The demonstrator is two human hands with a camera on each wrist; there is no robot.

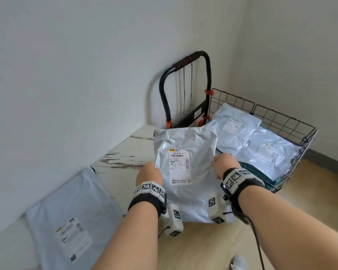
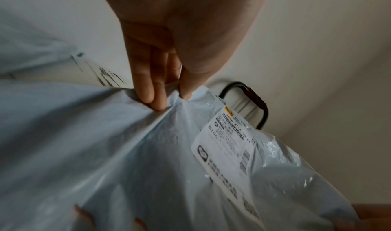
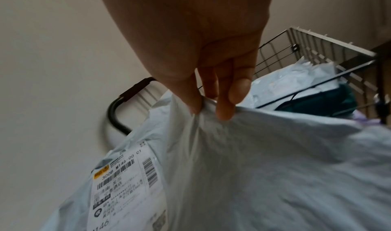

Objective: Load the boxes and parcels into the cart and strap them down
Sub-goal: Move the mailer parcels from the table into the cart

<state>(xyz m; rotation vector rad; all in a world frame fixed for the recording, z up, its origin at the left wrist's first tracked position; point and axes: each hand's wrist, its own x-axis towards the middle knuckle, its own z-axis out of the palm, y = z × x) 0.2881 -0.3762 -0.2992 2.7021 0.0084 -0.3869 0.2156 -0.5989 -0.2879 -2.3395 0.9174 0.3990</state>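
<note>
So the cart [image 1: 265,121] sits tucked into the room corner, wire sides up, handle [image 1: 185,61] against the wall, and there are already two grey mailers [image 1: 242,133] lying flat inside over something dark teal [image 1: 250,170]. The near side looks like the open way in, since the far walls box everything else off.

The parcel in play [image 1: 185,166] is a big floppy poly bag, held up off the floor just in front of the cart. Left hand [image 1: 149,175] pinches its left edge between thumb and fingers [image 2: 152,94], right hand [image 1: 225,164] pinches the right edge the same way. Two-sided grip makes sense, a soft bag would fold otherwise.

One more mailer [image 1: 70,217] waits on the marble ledge [image 1: 125,152] to the left, so loading isn't done and strapping hasn't started, I'd say.
</note>
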